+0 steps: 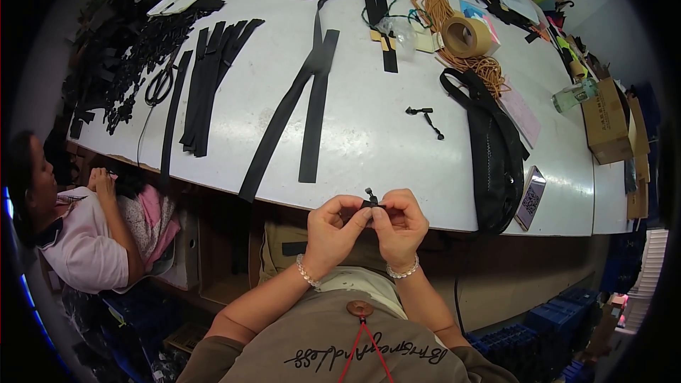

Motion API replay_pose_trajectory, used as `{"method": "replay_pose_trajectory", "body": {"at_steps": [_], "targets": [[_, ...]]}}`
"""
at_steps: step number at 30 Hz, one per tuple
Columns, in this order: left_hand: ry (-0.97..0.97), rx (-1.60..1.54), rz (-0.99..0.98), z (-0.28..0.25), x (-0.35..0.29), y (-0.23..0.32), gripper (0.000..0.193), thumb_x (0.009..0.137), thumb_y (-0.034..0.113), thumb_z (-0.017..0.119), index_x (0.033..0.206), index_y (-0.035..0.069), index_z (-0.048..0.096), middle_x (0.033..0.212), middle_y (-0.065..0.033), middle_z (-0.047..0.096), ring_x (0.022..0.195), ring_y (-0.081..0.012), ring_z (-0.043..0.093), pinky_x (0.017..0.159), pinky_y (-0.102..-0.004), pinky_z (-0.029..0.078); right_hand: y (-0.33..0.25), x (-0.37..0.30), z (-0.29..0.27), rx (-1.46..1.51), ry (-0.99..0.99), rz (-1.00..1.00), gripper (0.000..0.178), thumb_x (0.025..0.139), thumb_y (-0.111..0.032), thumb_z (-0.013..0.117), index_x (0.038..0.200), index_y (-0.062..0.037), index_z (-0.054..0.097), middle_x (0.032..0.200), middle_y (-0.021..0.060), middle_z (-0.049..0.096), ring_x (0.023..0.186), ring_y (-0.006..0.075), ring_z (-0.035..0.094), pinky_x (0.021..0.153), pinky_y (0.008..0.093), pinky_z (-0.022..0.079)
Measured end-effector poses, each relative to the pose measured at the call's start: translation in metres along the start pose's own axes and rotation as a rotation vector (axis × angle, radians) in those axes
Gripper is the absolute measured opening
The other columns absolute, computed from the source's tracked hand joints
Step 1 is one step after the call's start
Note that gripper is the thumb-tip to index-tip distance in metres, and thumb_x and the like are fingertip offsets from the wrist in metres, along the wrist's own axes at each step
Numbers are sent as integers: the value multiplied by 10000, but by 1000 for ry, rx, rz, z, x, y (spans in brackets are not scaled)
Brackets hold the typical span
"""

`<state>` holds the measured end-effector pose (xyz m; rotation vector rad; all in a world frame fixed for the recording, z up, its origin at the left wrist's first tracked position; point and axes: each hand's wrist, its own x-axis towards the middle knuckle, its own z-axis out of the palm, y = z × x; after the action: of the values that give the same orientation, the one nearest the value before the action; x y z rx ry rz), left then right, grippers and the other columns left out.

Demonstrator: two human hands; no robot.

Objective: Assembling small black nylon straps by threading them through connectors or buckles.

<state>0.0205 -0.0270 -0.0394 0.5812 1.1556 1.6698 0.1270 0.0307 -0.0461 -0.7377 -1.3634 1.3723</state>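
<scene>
At the table's front edge my left hand [332, 232] and my right hand [401, 231] meet, thumbs side by side. Both pinch a small black piece [370, 196] with a knobbed end sticking up; fingers cover most of it, so its exact kind is unclear. Two similar small black knobbed pieces [434, 126] lie on the table beyond my right hand. Ahead and to the left, long black strips [313, 117] are spread crosswise. A black bag [492, 163] with a zipper and strap lies to the right.
The white table [397, 163] carries black strips [206, 92], scissors [159, 86], a heap of black pieces [135, 64], brown tape [466, 35], orange cord [434, 7] and a phone [531, 198]. A green bottle [574, 96] and cardboard box [607, 122] stand right. Another person [92, 241] sits left.
</scene>
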Motion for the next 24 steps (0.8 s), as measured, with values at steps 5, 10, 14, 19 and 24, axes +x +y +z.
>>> {"method": "replay_pose_trajectory", "body": {"at_steps": [5, 10, 14, 19, 24], "targets": [[-69, 62, 112, 0, 0, 2, 110, 876, -4, 594, 978, -33, 565, 896, -27, 600, 763, -57, 572, 689, -201, 497, -1, -2, 0, -65, -25, -111, 141, 779, 70, 645, 887, 32, 564, 895, 89, 528, 752, 108, 528, 640, 213, 472], [-70, 106, 173, -2, 1, -4, 106, 877, -10, 586, 976, -36, 559, 892, -29, 588, 756, -58, 570, 686, -203, 500, -2, -2, 3, -108, -29, -159, 126, 793, 59, 639, 889, 29, 563, 895, 88, 527, 737, 107, 535, 641, 207, 477], [-87, 88, 172, -5, 3, -7, 100, 877, -20, 579, 974, -38, 559, 887, -35, 594, 749, -63, 573, 674, -204, 503, -3, -4, 7, 102, 10, 30, 100, 825, 45, 612, 901, 23, 551, 886, 69, 522, 700, 86, 540, 626, 195, 486], [-73, 105, 167, -3, 4, -6, 103, 876, -37, 567, 978, -37, 559, 889, -43, 597, 746, -66, 576, 659, -206, 509, -1, -6, 9, 313, 33, 143, 87, 849, 50, 579, 914, 17, 530, 877, 40, 512, 693, 62, 538, 605, 190, 481], [-64, -11, 73, -4, 0, -8, 181, 856, -60, 570, 1032, -20, 554, 922, -48, 583, 776, -86, 573, 698, -208, 498, -6, -5, 12, 254, 27, 143, 89, 848, 69, 570, 911, 18, 533, 882, 35, 517, 715, 59, 553, 593, 185, 495]]}}
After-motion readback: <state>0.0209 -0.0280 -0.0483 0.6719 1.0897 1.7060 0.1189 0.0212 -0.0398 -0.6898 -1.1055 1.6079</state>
